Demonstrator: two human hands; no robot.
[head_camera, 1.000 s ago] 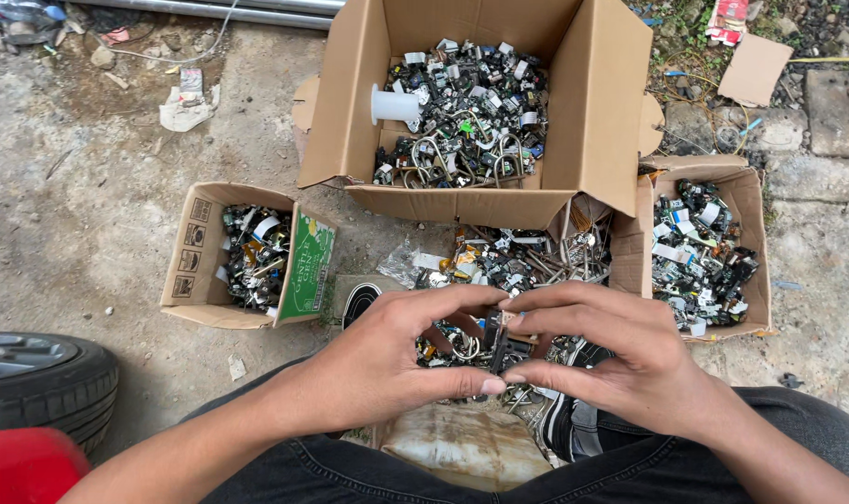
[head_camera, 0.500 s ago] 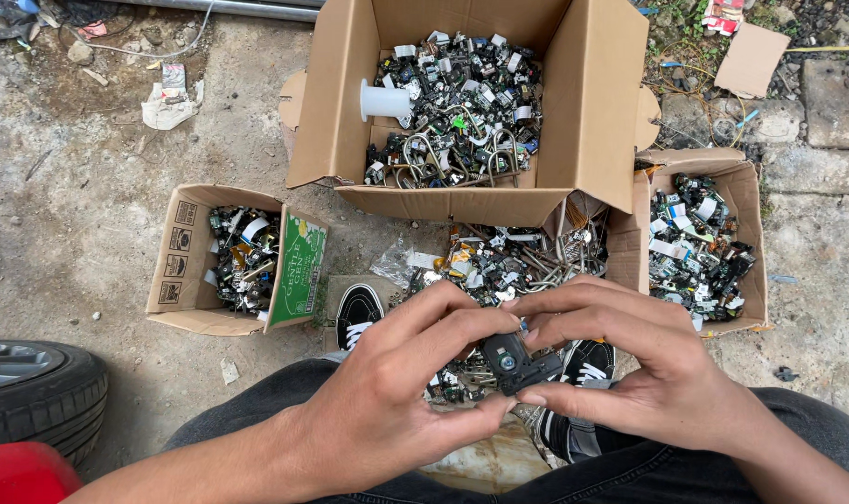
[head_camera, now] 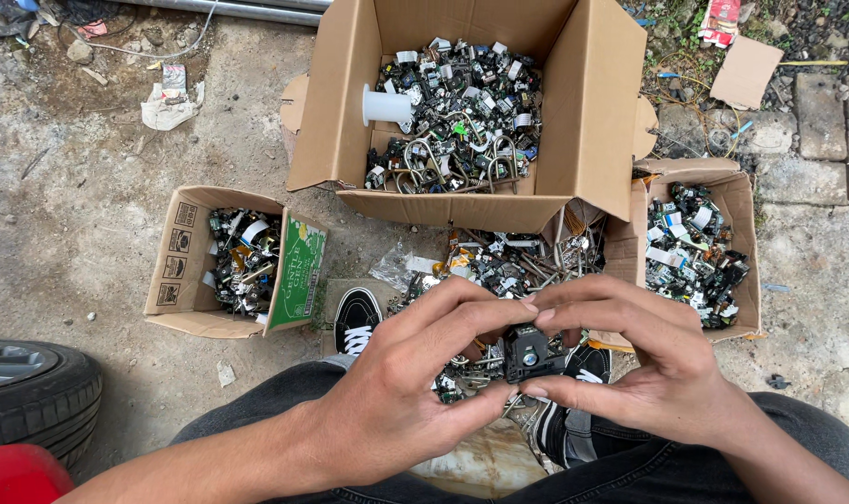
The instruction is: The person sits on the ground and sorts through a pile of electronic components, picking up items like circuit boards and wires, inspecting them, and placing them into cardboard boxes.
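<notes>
A small black electronic part with a round lens [head_camera: 529,355] is pinched between the fingertips of both hands above my knees. My left hand [head_camera: 408,383] grips it from the left with thumb below and fingers above. My right hand [head_camera: 650,366] holds its right side, fingers arched over the top. Beneath the hands lies a loose heap of similar small black and metal parts [head_camera: 499,266] on the ground between my black shoes [head_camera: 357,320].
A large open cardboard box [head_camera: 583,140] full of parts and a white spool stands ahead. Smaller boxes of parts sit at left [head_camera: 187,271] and right [head_camera: 737,201]. A car tyre [head_camera: 28,392] is at lower left. Litter and paving stones lie beyond.
Both hands lifted from the heap with the black part between them and now turn it in the fingertips. The view shifted slightly.
</notes>
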